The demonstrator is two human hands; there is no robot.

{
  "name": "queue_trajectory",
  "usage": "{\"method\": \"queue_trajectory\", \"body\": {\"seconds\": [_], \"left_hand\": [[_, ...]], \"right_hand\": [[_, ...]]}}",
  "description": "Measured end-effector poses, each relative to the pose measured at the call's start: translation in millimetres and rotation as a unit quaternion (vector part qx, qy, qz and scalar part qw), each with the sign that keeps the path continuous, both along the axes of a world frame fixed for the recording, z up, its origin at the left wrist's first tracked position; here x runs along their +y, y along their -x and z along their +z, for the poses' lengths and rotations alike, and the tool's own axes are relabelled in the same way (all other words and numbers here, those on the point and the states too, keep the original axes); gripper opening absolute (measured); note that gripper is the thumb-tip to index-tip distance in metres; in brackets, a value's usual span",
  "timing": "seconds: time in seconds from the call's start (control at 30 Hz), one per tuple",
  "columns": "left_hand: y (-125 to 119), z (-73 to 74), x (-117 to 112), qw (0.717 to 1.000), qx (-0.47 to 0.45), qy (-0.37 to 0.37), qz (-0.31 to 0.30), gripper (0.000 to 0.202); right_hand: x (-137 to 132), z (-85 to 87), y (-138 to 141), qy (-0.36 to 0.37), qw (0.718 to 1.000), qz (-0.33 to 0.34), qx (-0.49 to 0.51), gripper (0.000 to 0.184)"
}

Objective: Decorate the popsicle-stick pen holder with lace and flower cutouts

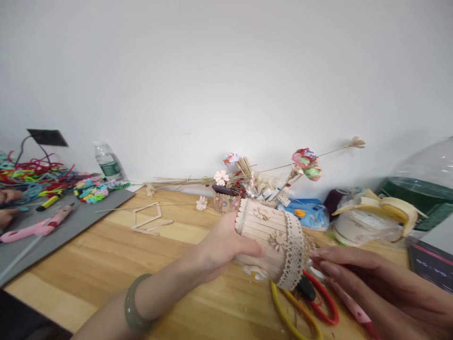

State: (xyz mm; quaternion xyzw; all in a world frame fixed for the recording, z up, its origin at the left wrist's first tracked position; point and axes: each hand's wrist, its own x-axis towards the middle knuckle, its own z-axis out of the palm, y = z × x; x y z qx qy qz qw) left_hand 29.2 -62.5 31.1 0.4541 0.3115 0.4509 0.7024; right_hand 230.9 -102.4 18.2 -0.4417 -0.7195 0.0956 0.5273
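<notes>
My left hand (222, 245) grips a round holder made of popsicle sticks (269, 236), trimmed with white lace and wooden flowers, and holds it on its side above the wooden table (106, 264). A green bangle (136, 304) sits on that wrist. My right hand (357, 274) lies with its fingers stretched toward the lace end of the holder, fingertips touching or almost touching it. Under the hands lie scissors with red and yellow handles (311, 302).
Paper flowers on thin stems (306, 163) and loose sticks stand at the back by the wall. A water bottle (108, 163), colourful pipe cleaners (38, 177), a pink glue gun (38, 226) on a grey mat and another person's hand (9, 196) are at left. Tape rolls (368, 222) are at right.
</notes>
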Motion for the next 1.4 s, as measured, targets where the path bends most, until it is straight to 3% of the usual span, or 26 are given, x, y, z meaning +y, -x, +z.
{"method": "queue_trajectory", "body": {"seconds": [0.07,0.27,0.43,0.53,0.67,0.83,1.03,1.23,1.4], "left_hand": [[-1,-0.2,-2,1.0,-0.001,-0.005,-0.004,0.044],[-3,0.2,-4,0.999,0.035,-0.019,0.025,0.043],[-4,-0.6,-5,0.999,0.036,-0.017,0.032,0.042],[-5,-0.8,-6,0.999,0.026,-0.019,0.031,0.042],[-6,0.2,-8,0.999,0.018,-0.021,0.027,0.044],[-7,0.6,-11,0.999,0.02,-0.014,0.032,0.046],[-8,2.2,-15,0.996,0.059,-0.026,0.056,0.049],[-8,1.1,-18,0.994,0.071,-0.047,0.064,0.045],[-8,0.7,-18,0.995,0.067,-0.042,0.062,0.042]], "right_hand": [[0,-1.8,3,-0.042,0.998,-0.004,-0.047,0.01],[-3,-16.6,5,-0.138,0.963,-0.118,-0.197,0.018],[-2,-12.8,7,-0.181,0.959,-0.032,-0.217,0.024],[0,-9.2,7,-0.197,0.951,-0.041,-0.236,0.02],[1,-11.0,9,-0.199,0.942,-0.039,-0.266,0.027],[0,-10.7,18,-0.195,0.947,-0.06,-0.249,0.018],[-1,-5.3,21,-0.188,0.948,-0.039,-0.253,0.014],[-3,-8.3,23,-0.168,0.951,-0.088,-0.246,0.008],[-4,-11.3,25,-0.153,0.965,-0.116,-0.179,0.006]]}}
